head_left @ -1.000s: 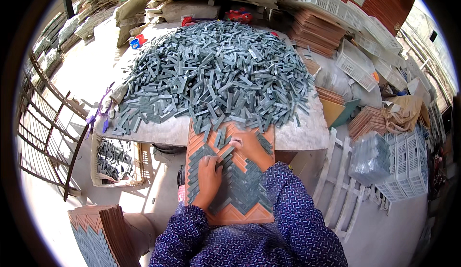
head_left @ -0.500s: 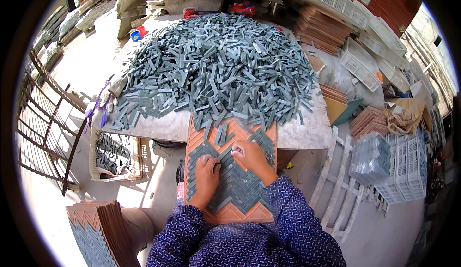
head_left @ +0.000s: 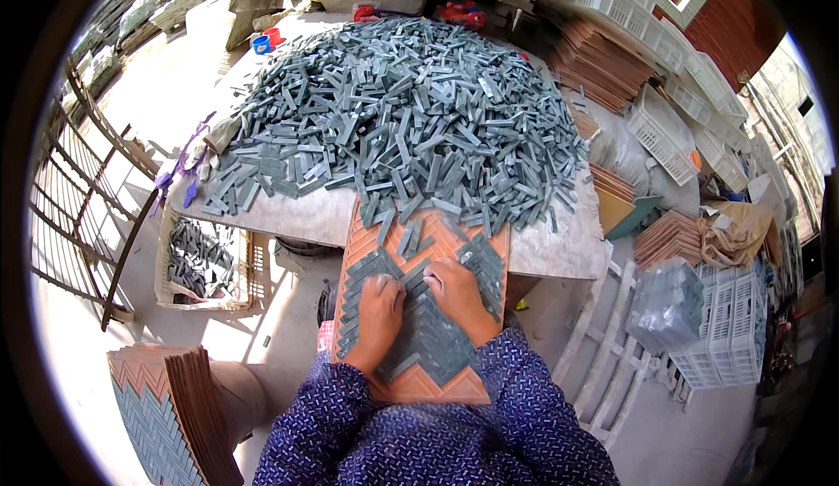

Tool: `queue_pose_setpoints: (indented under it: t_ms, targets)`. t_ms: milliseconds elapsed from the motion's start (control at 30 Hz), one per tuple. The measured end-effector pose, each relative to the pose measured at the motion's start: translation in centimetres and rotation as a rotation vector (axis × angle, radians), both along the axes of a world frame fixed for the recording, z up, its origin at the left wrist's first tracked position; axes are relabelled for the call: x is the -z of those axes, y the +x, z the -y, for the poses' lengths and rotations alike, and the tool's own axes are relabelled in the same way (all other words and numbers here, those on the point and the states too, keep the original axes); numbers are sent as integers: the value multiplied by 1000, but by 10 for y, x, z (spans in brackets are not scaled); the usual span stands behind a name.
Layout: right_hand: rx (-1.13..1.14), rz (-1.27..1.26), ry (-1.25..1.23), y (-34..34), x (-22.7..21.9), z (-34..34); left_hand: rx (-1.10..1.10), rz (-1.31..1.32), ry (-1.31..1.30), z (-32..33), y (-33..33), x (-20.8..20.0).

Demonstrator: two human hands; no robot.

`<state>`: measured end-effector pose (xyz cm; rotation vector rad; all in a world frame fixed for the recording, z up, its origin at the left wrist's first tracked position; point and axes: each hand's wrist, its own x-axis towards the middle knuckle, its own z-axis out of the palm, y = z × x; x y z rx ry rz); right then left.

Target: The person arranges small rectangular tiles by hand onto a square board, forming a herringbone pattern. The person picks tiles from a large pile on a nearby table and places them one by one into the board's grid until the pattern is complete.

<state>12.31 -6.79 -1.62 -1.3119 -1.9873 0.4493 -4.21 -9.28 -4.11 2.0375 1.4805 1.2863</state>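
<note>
Orange herringbone mould board [head_left: 418, 381] leans from lap to tabletop [head_left: 297, 217] edge, partly filled with grey tile strips [head_left: 430, 339]. Left hand [head_left: 379, 309] and right hand [head_left: 454, 295] press flat on the strips, fingers together, gripping nothing. Large strip pile [head_left: 402, 110] behind; white crates [head_left: 732, 329] right.

Both hands, left [head_left: 381, 309] and right [head_left: 455, 294], press grey strips [head_left: 428, 337] onto an orange tray [head_left: 437, 385].

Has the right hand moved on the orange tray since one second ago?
Yes. The right hand slid from the right edge of the orange tray toward its middle, close beside the left hand.
</note>
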Motion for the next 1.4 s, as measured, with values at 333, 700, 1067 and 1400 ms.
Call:
queue_pose_setpoints:
  t_ms: [333, 700, 1067, 1400]
  targets:
    - [-26, 49, 15, -1, 2, -2, -10, -32, 47, 2, 1, -3]
    - [48, 16, -19, -6, -1, -23, 67, -419, -97, 22, -6, -7]
    - [37, 4, -109, -8, -7, -20, 95, -542, -166, 22, -5, -7]
    - [9, -2, 21, -10, 0, -13, 146, -466, -125, 25, -5, -5]
